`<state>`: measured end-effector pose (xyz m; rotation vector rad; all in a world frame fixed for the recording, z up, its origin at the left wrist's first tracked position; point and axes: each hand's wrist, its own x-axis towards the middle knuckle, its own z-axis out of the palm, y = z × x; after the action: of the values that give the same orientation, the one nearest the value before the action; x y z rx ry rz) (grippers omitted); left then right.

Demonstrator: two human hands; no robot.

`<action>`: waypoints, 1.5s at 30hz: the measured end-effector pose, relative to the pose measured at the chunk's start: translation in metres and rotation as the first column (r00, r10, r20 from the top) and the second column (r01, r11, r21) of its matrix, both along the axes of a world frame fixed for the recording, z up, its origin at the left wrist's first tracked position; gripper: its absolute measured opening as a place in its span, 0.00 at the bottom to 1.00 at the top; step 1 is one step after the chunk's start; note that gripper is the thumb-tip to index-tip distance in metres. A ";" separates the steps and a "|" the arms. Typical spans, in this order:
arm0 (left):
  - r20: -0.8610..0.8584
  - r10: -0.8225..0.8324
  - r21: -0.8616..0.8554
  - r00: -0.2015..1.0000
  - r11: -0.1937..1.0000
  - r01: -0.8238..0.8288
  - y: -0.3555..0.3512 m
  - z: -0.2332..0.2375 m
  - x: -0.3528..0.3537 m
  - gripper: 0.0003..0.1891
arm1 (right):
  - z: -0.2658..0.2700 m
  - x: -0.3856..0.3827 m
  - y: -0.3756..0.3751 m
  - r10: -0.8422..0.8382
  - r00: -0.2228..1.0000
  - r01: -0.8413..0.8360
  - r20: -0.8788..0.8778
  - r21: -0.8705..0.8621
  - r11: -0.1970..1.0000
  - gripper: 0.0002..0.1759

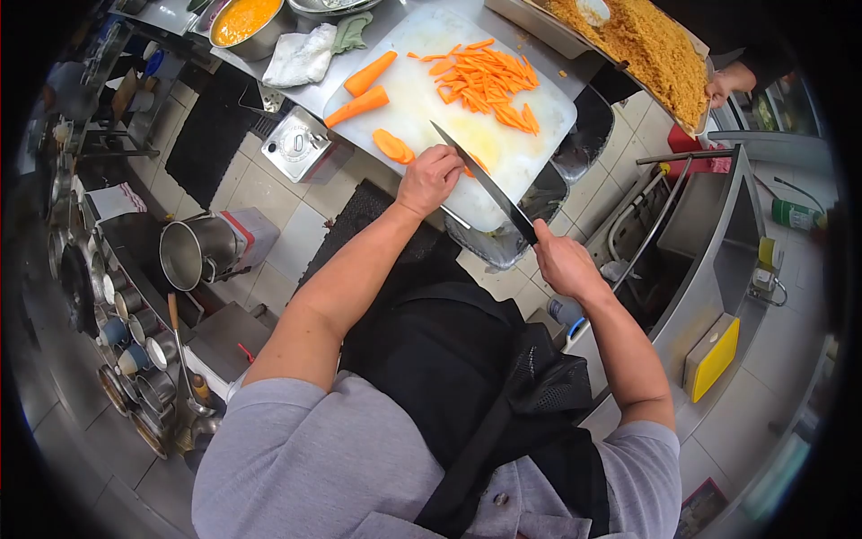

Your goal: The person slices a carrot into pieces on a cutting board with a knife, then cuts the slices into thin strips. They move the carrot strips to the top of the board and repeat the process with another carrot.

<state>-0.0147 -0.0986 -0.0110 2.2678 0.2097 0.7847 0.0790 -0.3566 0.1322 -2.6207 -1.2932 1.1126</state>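
Note:
My right hand [564,260] is wrapped round the handle of a kitchen knife [489,184], its long blade slanting up and left over the white cutting board [409,67]. Close beside the blade, my left hand [429,180] has its fingers curled down on carrot slices; only a sliver of orange shows past the fingertips. Just left of that hand lies a small stack of carrot slices [392,145]. A heap of carrot sticks [489,85] covers the upper right of the board. Two peeled carrots, one whole-looking carrot [370,74] and another carrot [357,106], rest at its left.
A bowl of orange liquid [244,22] and a white cloth [301,56] stand left of the board. At upper right is a tray of orange-brown crumbs [642,49], with another person's hand [723,85] at its edge. Below the board sits a lined bin [498,247].

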 end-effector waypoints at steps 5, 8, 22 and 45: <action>-0.019 -0.014 -0.004 1.000 1.000 0.014 -0.001 -0.002 -0.001 0.06 | -0.044 -0.001 0.011 -0.041 0.998 0.043 -0.046 0.059 0.997 0.14; -0.025 -0.013 0.002 1.000 1.000 0.013 0.001 0.001 -0.001 0.07 | -0.050 0.010 0.021 -0.060 0.995 0.068 -0.079 0.105 0.992 0.16; -0.509 0.267 0.163 0.818 0.963 -0.213 0.083 0.048 -0.050 0.27 | -0.051 0.010 -0.009 -0.023 0.992 0.040 -0.127 0.138 0.990 0.15; -0.363 -0.072 -0.039 0.929 0.997 0.062 0.004 0.022 0.001 0.21 | -0.041 0.004 0.000 -0.080 0.996 0.076 0.045 0.078 0.994 0.12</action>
<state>-0.0139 -0.0951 0.0109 2.3659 0.3104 0.3164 0.0834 -0.3566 0.0907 -2.6331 -1.2044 0.9751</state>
